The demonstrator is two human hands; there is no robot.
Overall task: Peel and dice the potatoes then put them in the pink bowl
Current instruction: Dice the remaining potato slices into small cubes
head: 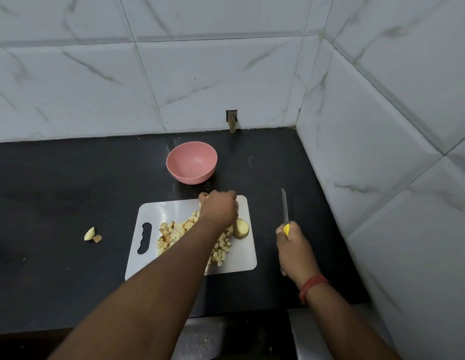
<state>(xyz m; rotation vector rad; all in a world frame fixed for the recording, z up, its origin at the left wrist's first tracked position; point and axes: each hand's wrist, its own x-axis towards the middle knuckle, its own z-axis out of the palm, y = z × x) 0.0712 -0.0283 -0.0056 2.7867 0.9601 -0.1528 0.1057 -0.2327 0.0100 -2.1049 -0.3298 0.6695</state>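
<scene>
At centre frame, left hand [219, 209] was curled on diced potato pieces [174, 233] atop the white plastic cutting board [239, 258], directly below the empty pink bowl [191, 162]; right hand [295, 252] gripped the yellow-handled knife [285, 211], farther right.

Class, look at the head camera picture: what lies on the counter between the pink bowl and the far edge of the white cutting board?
Head view: only bare black counter between the pink bowl and the cutting board.
</scene>
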